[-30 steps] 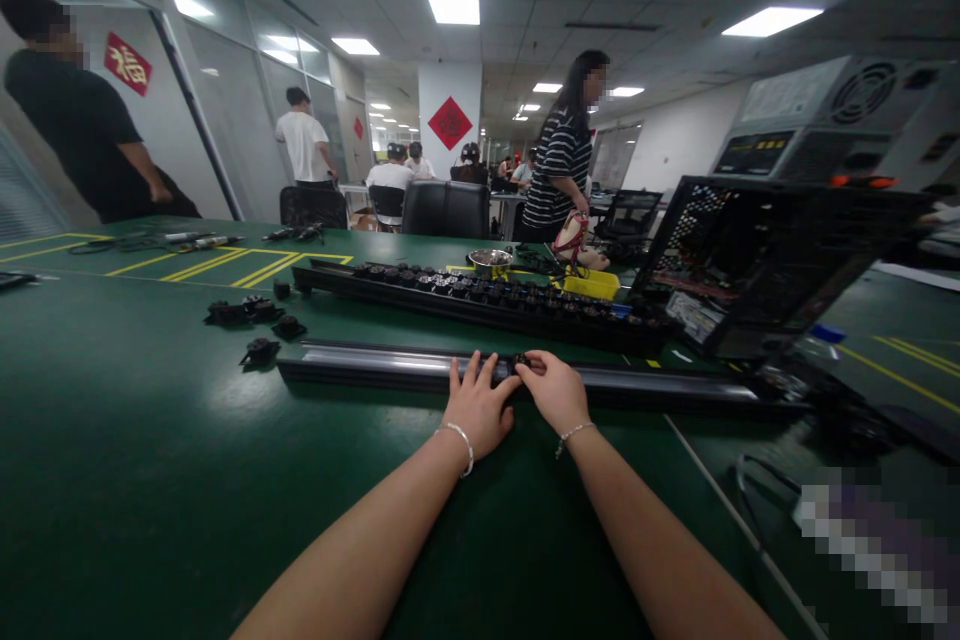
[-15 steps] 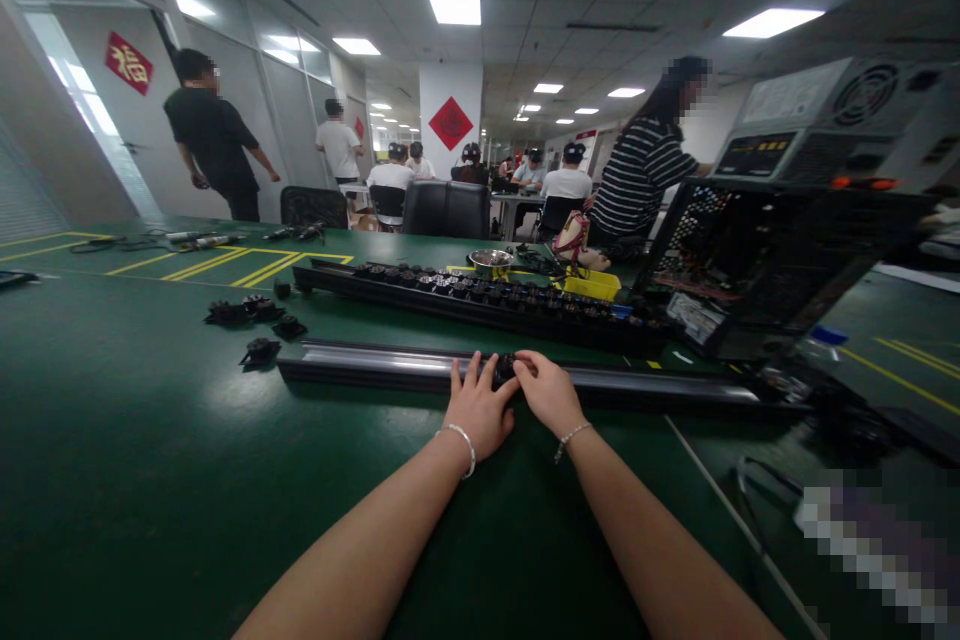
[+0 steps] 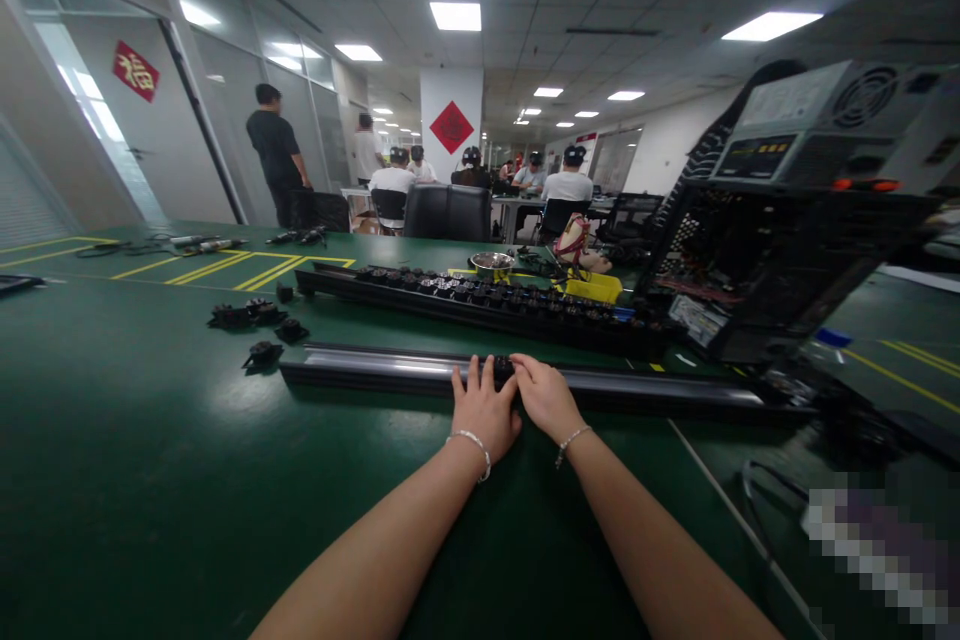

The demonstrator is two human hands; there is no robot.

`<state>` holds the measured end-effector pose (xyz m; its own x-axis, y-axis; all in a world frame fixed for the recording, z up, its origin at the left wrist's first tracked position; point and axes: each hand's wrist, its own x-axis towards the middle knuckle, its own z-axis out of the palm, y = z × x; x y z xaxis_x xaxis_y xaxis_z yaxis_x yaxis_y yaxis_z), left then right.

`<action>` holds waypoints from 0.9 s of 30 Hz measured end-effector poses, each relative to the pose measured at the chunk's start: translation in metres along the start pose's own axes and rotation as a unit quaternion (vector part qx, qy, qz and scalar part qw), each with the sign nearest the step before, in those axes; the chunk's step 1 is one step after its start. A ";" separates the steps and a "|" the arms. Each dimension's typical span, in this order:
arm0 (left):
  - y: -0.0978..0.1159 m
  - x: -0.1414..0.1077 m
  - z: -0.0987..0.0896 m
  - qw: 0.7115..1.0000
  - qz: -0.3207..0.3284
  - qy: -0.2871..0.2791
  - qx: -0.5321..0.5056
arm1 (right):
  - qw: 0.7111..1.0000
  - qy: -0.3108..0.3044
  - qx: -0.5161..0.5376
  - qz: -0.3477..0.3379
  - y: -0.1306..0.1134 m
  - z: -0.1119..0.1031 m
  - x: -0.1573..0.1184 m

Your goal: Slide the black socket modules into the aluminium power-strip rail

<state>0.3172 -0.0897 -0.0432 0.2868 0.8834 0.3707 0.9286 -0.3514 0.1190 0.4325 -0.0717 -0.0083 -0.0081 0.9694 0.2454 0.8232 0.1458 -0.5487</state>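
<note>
The left hand (image 3: 484,417) lay spread, fingertips on the black channel rail (image 3: 382,366) beneath it; the right hand (image 3: 549,402), fingertips bunched, met a small black module (image 3: 502,366) between both hands — whether pinching it, I couldn't tell.

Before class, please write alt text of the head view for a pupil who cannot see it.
A left hand and a right hand meet at a small black part on a long dark rail on a green table. Behind lies a second rail lined with black parts; an open computer case stands at right.
</note>
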 end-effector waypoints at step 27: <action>-0.006 0.001 -0.010 0.998 -0.052 0.040 0.008 | 0.981 0.084 -0.174 -0.007 0.034 -0.002 -0.002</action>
<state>0.3099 -0.0896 -0.0341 0.1693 0.8871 0.4294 0.9563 -0.2532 0.1460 0.4612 -0.0695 -0.0259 0.0492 0.9172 0.3954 0.9681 0.0535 -0.2447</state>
